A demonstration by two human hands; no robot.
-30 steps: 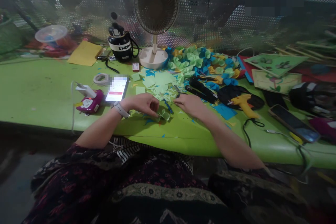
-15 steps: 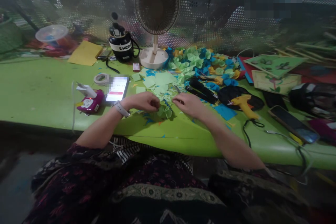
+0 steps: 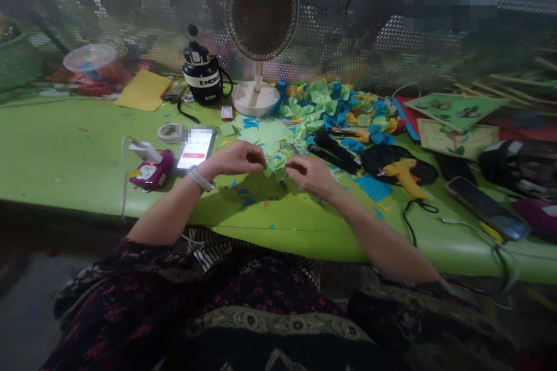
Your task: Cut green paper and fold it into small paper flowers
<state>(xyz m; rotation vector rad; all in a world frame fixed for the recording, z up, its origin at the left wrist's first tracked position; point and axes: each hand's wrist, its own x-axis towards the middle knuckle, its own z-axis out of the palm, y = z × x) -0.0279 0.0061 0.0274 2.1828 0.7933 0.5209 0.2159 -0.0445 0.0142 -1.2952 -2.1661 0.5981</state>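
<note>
A small folded light-green paper shape [image 3: 275, 167] is held just above the green table [image 3: 65, 156], between my two hands. My left hand [image 3: 237, 157], with a white watch on the wrist, pinches its left side with closed fingers. My right hand [image 3: 311, 174] pinches its right side, fingers curled. Behind them lies a heap of cut green and blue paper pieces [image 3: 267, 134]. A pile of finished green, blue and yellow folded shapes [image 3: 331, 101] lies further back.
A lit phone [image 3: 195, 148], a tape roll [image 3: 170, 132] and a magenta gadget [image 3: 150, 169] lie left of my hands. A white desk fan [image 3: 261, 17] and black mug [image 3: 203, 74] stand behind. A yellow glue gun [image 3: 402, 174], black tool [image 3: 335, 152] and second phone [image 3: 485, 207] lie right.
The green paper shape has been lifted off the table and carried up and slightly right. Both hands have come closer together around it.
</note>
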